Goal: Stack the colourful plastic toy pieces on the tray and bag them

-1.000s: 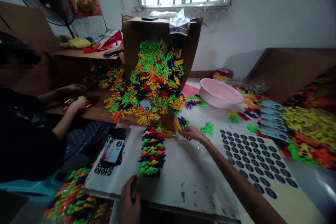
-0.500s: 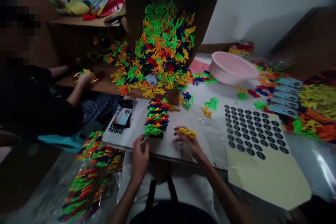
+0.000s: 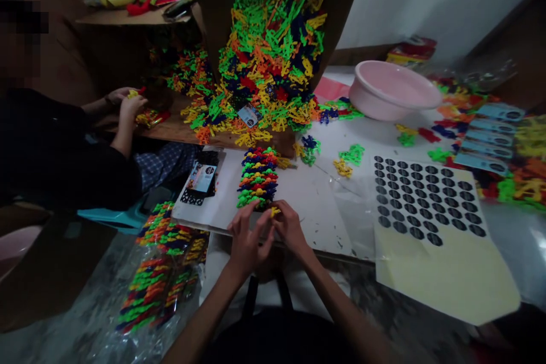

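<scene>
A small yellow plastic building piece (image 3: 275, 211) sits at the fingers of the right hand (image 3: 292, 230), at 5 o'clock from a tall strip of interlocked red, blue, green, orange and yellow plastic pieces (image 3: 257, 177) lying lengthwise on a white board (image 3: 315, 210).

The stacked plastic pieces (image 3: 258, 177) show mixed red, blue, yellow and green, the basin (image 3: 367, 103) is pale pink, and the cream sheet (image 3: 443, 278) carries rows of dark round dots.
</scene>
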